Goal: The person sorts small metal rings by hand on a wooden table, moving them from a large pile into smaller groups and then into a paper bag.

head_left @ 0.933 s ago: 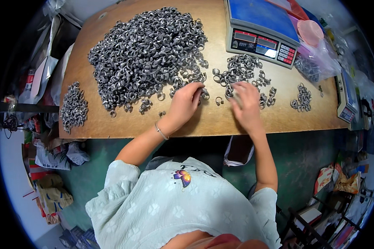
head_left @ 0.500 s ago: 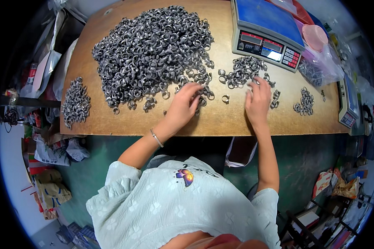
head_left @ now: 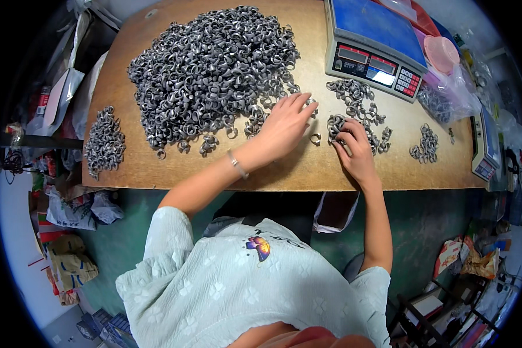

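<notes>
A large heap of grey metal rings covers the left middle of the table. My left hand is open and palm down at the heap's right edge, its fingers stretched toward the right. A few rings show by its fingertips, and what lies under the palm is hidden. My right hand has its fingers curled round a small cluster of rings on the tabletop. Beyond it lies a looser pile of rings. One single ring sits between my two hands.
Smaller ring piles lie at the left edge and right side of the wooden table. A blue-topped scale stands at the back right, beside plastic bags and a pink basket. Another scale is at the right edge.
My left hand has moved right and its fingers have stretched out. The right hand has drawn slightly nearer to me, with rings gathered at its fingers out of the looser pile.
</notes>
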The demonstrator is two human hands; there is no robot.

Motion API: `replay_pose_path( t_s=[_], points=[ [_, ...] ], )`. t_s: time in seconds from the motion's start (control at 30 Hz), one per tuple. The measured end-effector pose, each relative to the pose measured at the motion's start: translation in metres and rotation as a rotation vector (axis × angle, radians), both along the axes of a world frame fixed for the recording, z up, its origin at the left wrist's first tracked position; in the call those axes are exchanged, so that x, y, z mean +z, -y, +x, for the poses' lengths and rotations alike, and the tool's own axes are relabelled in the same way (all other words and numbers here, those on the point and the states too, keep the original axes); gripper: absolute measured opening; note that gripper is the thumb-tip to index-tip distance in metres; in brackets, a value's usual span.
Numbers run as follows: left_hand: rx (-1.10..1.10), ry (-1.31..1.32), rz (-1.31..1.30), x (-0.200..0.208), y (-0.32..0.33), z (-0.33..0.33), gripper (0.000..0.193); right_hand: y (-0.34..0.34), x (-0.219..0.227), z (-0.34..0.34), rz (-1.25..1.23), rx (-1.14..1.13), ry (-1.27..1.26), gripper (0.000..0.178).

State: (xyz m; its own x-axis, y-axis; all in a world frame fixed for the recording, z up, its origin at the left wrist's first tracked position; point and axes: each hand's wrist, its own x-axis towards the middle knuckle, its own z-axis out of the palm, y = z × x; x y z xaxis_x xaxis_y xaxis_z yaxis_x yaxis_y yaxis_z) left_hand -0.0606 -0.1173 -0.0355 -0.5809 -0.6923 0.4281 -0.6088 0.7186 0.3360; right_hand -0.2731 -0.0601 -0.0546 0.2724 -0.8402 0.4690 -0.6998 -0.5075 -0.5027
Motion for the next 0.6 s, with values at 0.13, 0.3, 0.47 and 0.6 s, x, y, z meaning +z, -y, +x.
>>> replay_pose_path(
  t_s=[0.13,0.3,0.47,0.6],
  points=[
    [-0.031,0.199,0.030,-0.013,0.018,-0.017,0.032,-0.001,-0.007,-0.016,-0.069,-0.132,0.030,0.015],
    [-0.169,0.235,0.017,-0.014,-0.002,-0.002,0.019,0.007,-0.012,-0.035,-0.089,-0.381,-0.016,0.016],
    [-0.168,0.185,0.127,0.012,-0.012,-0.005,0.032,0.030,-0.003,-0.016,-0.029,-0.501,-0.293,0.034],
    [-0.180,0.152,0.196,0.008,0.009,-0.023,0.042,0.022,-0.001,-0.003,0.012,-0.249,-0.234,0.031]
  ],
)
